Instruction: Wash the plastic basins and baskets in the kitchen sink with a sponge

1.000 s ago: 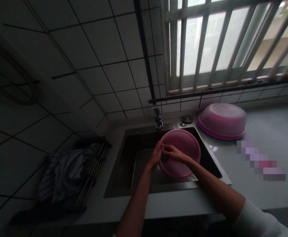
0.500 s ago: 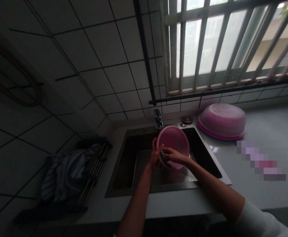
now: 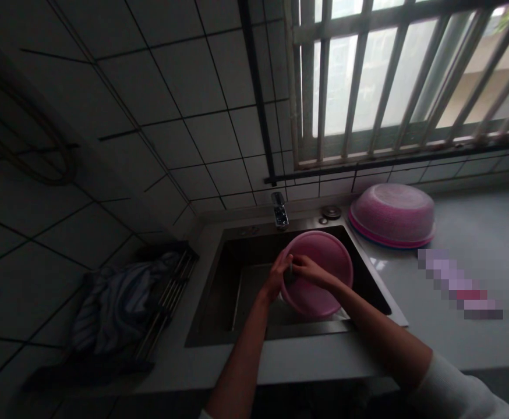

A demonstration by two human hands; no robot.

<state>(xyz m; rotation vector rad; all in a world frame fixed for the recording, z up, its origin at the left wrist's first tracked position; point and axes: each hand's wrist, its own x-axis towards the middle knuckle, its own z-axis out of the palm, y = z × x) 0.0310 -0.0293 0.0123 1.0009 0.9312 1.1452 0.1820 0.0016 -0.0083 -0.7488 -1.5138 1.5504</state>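
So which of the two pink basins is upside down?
The rightmost basin, rim down on the counter. The other basin, over the sink, is tilted, open side showing, with the left hand and right hand at its rim.

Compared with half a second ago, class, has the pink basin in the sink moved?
Yes. The pink basin has swung down and to the right, away from the tap, and its opening now looks wider.

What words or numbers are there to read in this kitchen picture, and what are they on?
None can be read.
The pink basin, the upturned basin and the tap show no writing.
A patch on the counter is blurred out, so nothing there can be read.
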